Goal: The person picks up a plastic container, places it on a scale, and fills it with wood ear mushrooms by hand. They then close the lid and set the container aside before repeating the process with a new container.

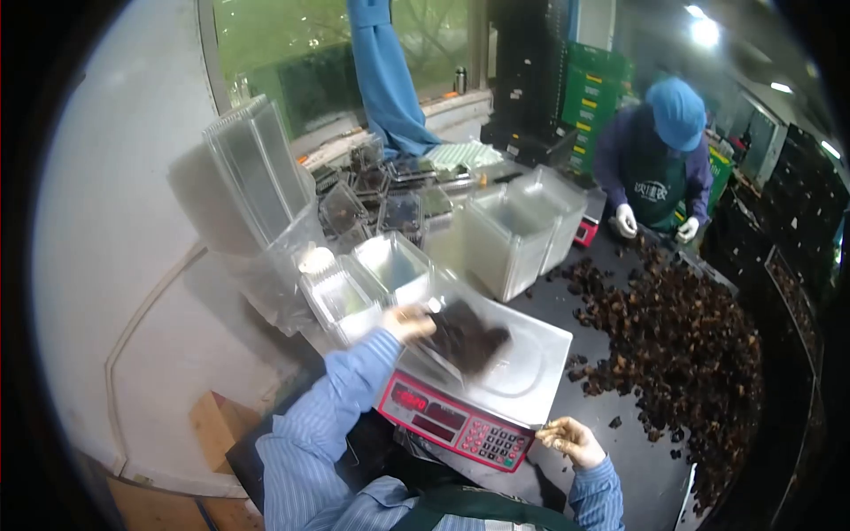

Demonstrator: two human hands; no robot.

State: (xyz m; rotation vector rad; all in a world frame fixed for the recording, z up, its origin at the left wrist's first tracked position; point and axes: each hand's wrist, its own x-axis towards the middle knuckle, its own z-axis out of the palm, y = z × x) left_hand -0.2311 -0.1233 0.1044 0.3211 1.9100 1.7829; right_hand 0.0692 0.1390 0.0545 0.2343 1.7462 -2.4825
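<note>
My gloved left hand [409,324] is closed on the near-left edge of a clear plastic box [467,338] with dark brown, dried-mushroom-like pieces in it. The box is smeared by motion and overlaps the steel pan of a red electronic scale [453,428]. The scale's display is lit. My gloved right hand [574,441] is at the scale's front right corner, its fingers bent and pressed together; I cannot tell what is between them. To its right, a large heap of the dark pieces [682,336] covers the dark table.
Open clear boxes [390,265] stand left of the scale, with stacked boxes [509,234] behind it. Filled boxes [398,212] are piled near the window. Tall nested boxes [257,168] rise at the left. Across the heap, a co-worker [660,164] in a blue cap has both gloved hands low.
</note>
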